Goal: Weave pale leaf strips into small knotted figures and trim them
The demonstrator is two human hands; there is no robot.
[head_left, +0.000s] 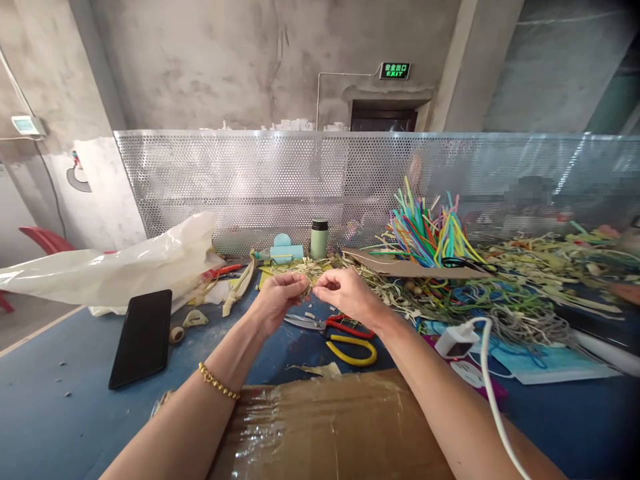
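Note:
My left hand (280, 300), a beaded gold bracelet (219, 381) at its wrist, is closed in a pinch above the middle of the table. Facing it just to the right, my right hand (349, 293) also pinches with thumb and forefinger. The fingertips nearly meet, and what lies between them is too small to make out. Pale green-yellow strips (320, 265) lie in a loose heap right behind the fingers. Below my hands rests a pair of shears (351, 351) with one red and one yellow handle.
Brown cardboard (330, 427) lies in front of me. A black phone (143, 340) and plastic bag (150, 267) are left; a green bottle (319, 241) stands behind. Colourful stems (430, 233), tangled cords (525, 323), a white charger (456, 341) and blue mask (545, 363) are right. A perforated panel (250, 180) borders the back.

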